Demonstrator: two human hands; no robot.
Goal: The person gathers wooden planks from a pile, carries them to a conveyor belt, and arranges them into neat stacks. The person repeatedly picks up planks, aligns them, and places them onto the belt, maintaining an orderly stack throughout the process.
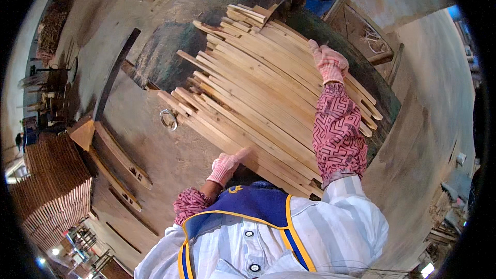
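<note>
A wide layer of pale wooden strips (258, 88) lies side by side before me, their ends uneven at the left. My left hand (226, 168), in a pinkish knitted glove, touches the near edge of the strips. Its fingers reach out over the nearest ones and are partly blurred. Across the layer, my right hand (329, 62), gloved the same way, rests at the far right edge with its fingers extended over the wood. The right forearm passes above the strips' right ends and hides some of them. Short wood pieces (250, 13) lie at the far end.
A dark green surface (305, 26) shows beyond the strips. A metal ring (168, 120) lies by their left ends. Curved wooden parts (121, 160) are on the floor to the left, near a big stack of slats (54, 175). A blue bin (323, 5) holds offcuts beside a wooden frame (367, 36).
</note>
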